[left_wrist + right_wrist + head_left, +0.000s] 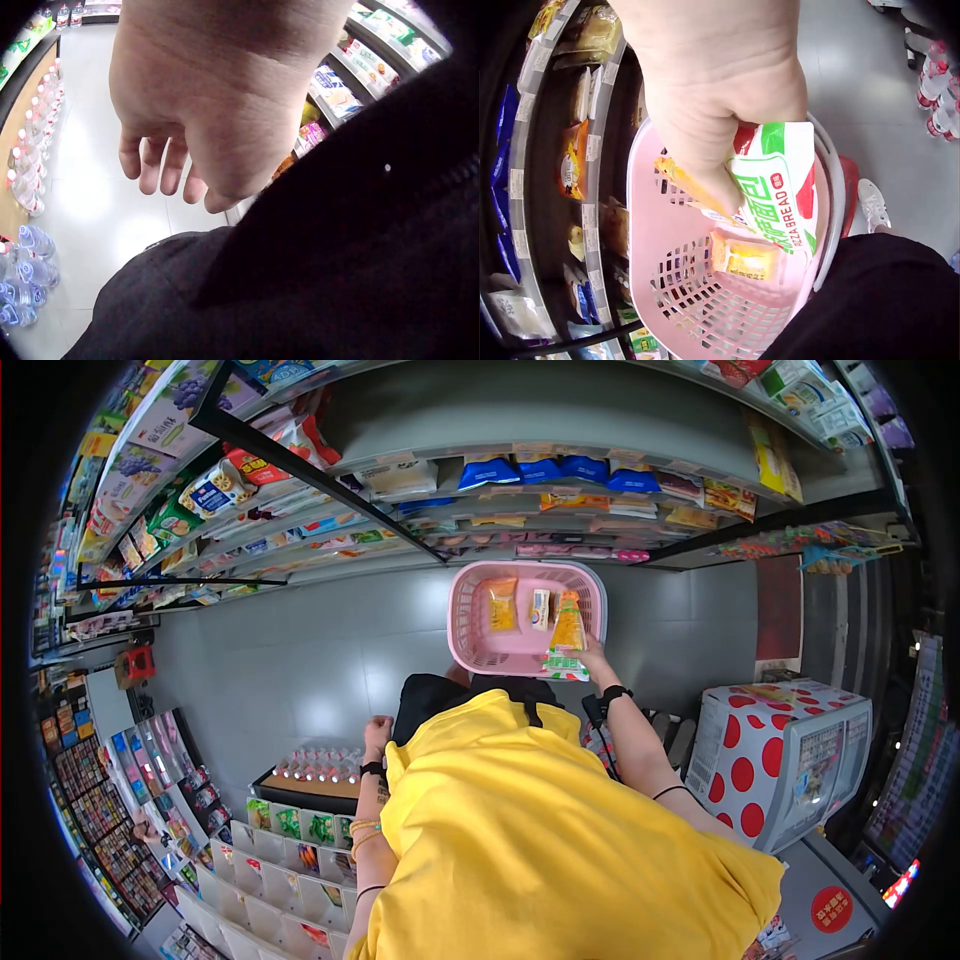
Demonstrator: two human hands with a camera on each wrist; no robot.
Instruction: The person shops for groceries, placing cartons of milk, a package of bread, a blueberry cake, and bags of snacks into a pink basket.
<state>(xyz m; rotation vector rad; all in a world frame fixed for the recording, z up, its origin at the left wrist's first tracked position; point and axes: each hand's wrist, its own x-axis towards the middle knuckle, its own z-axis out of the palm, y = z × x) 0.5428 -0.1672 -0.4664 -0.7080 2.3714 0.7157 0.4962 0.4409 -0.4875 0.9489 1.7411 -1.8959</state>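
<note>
A wedge-shaped plastic packet of orange bread, its PIZZA BREAD label white, green and red (784,195), sits between the thumb and fingers of the right hand (712,97), over the near right corner of a pink plastic lattice basket (515,645). We see the right arm stretched forward; the left hand (378,735) hangs beside black trousers (425,705), fingers loosely bent.

The basket (643,255) looks smooth plastic, the bread packet (780,184) plastic film, the floor (370,640) glossy tile.
</note>
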